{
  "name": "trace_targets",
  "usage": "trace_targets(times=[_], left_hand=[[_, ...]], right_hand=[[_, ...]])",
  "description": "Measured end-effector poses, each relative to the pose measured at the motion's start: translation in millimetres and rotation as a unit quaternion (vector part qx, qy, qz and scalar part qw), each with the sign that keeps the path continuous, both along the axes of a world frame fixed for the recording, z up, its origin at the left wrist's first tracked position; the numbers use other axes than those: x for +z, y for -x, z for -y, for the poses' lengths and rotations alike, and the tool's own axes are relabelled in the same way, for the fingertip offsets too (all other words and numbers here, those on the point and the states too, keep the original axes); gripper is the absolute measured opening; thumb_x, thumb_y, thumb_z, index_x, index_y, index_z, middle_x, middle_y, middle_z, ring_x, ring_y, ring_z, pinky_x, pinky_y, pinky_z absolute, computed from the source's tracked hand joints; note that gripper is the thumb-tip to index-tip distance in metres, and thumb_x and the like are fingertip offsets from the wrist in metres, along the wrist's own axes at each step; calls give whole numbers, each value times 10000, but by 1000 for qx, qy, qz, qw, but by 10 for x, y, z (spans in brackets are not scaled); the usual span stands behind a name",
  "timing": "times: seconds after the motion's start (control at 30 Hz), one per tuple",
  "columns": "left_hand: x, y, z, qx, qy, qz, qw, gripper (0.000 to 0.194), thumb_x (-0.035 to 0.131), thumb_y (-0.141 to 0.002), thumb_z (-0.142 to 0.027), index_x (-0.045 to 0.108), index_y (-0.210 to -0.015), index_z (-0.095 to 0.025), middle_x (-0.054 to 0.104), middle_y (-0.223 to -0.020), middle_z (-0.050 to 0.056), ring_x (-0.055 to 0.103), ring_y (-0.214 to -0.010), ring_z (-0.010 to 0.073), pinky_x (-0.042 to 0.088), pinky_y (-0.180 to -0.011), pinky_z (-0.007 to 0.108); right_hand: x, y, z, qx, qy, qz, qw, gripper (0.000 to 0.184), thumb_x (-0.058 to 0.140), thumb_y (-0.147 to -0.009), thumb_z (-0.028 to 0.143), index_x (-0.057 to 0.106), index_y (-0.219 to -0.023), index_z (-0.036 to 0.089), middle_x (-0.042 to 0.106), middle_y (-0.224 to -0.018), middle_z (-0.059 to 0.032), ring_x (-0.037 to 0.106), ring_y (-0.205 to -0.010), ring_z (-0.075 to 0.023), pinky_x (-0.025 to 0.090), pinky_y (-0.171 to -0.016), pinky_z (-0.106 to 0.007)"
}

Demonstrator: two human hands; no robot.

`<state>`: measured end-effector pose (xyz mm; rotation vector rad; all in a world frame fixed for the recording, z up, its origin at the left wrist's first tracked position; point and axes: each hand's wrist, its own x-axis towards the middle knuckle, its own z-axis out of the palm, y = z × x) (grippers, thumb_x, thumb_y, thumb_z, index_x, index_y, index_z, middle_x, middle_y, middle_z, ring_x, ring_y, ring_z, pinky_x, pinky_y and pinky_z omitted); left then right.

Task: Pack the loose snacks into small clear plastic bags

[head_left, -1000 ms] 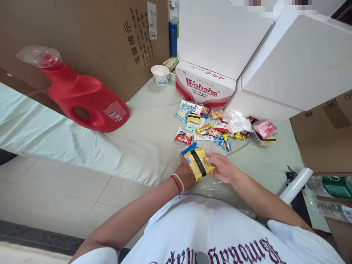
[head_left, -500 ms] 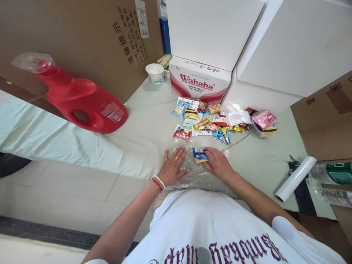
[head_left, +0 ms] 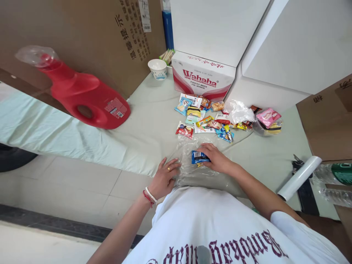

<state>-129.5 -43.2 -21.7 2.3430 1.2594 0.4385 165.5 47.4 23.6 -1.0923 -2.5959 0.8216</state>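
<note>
In the head view my right hand (head_left: 216, 158) grips a blue snack packet (head_left: 198, 157), with a bit of a yellow packet (head_left: 200, 165) showing under it. Both lie on a sheet of clear plastic film (head_left: 185, 170) spread at the table's near edge. My left hand (head_left: 165, 176) rests at the film's left edge, fingers extended and thumb apart; it appears to touch the film. Just beyond the film are a red snack packet (head_left: 184, 130) and a pile of mixed wrapped snacks (head_left: 206, 124).
A red jug (head_left: 93, 99) lies at the left against a brown carton (head_left: 82, 33). Behind the snacks are a Wahaba-style printed box (head_left: 202, 79) and a paper bowl (head_left: 158, 69). At right sit a tub of snacks (head_left: 268, 124), a white roll (head_left: 299, 179) and plastic bottles (head_left: 337, 176).
The packets went from between both hands down onto the film, blue one now uppermost. My left hand let go, spread flat on the film, then slid left to its edge.
</note>
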Motion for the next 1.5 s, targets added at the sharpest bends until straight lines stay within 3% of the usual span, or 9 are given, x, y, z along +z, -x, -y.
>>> trace_targets(times=[0.2, 0.43, 0.57, 0.63, 0.8, 1.03, 1.23, 1.37, 1.5], left_hand=[[-61, 17, 54, -1, -16, -15, 1000, 677, 544, -795, -191, 499, -1467, -255, 589, -1454, 129, 476, -1424, 302, 62, -1245, 647], [-5, -48, 77, -18, -64, -72, 995, 612, 696, -839, -483, 561, -1429, -388, 427, -1605, 102, 245, -1543, 383, 25, -1228, 689], [-41, -47, 20, -48, -44, -61, 996, 547, 642, -893, -479, 559, -1427, -393, 519, -1545, 85, 365, -1494, 357, -44, -1218, 698], [-75, -35, -29, -52, -30, -50, 997, 556, 609, -910, -510, 555, -1435, -335, 576, -1488, 117, 450, -1439, 348, -49, -1211, 704], [-89, -13, -129, -33, -26, -14, 999, 325, 482, -973, -304, 687, -1225, -308, 665, -1382, 72, 518, -1390, 271, 63, -1238, 642], [10, -167, -342, 68, 9, 15, 998, 325, 427, -978, -325, 746, -952, -264, 768, -1032, 48, 641, -1152, 237, 238, -1199, 564], [45, -476, -549, 265, 5, -81, 961, 415, 429, -983, -399, 648, -688, -207, 683, -789, 99, 598, -960, 300, 432, -873, 480], [29, -592, -606, 335, -7, -110, 936, 253, 529, -907, -349, 688, -1010, -183, 667, -1039, 153, 557, -1037, 350, 432, -855, 489], [19, -647, -643, 345, -5, -47, 937, 485, 535, -866, -274, 551, -1335, -152, 629, -1228, 175, 538, -1151, 355, 427, -943, 506]], right_hand=[[-145, -93, 123, -5, -26, 33, 999, 593, 753, -808, 200, 571, -1373, 199, 556, -1328, -157, 394, -1389, -346, 384, -1131, -549], [-113, -61, 245, -12, -67, 90, 994, 605, 662, -867, 198, 515, -1454, 213, 558, -1405, -165, 377, -1436, -346, 205, -1201, -661], [49, -315, 505, -22, -48, 22, 998, 773, 629, -909, 319, 291, -1598, 233, 379, -1596, -168, 307, -1495, -335, 255, -1211, -633], [25, -480, 691, -21, -40, -2, 999, 784, 659, -902, 419, 322, -1587, 238, 411, -1578, -166, 342, -1475, -340, 296, -1206, -615], [-182, -722, 994, -64, -34, -24, 997, 245, 541, -985, 310, 701, -1167, 273, 646, -1326, -120, 484, -1366, -316, 414, -1121, -599], [180, -730, 411, -126, 72, -109, 983, 281, 478, -1014, 394, 711, -1040, 240, 702, -1109, -109, 671, -983, -223, 540, -857, -370], [44, -555, -176, -205, 111, 118, 965, 270, 487, -975, 345, 703, -922, 192, 701, -792, -41, 626, -737, -184, 406, -649, -257], [50, -417, -369, -188, 74, 262, 944, 192, 546, -920, 282, 706, -980, 194, 719, -961, -108, 640, -854, -249, 403, -661, -293], [179, -212, -601, -153, -26, 204, 966, 366, 547, -861, 139, 676, -1202, 175, 674, -1191, -140, 562, -1119, -310, 445, -867, -351]])
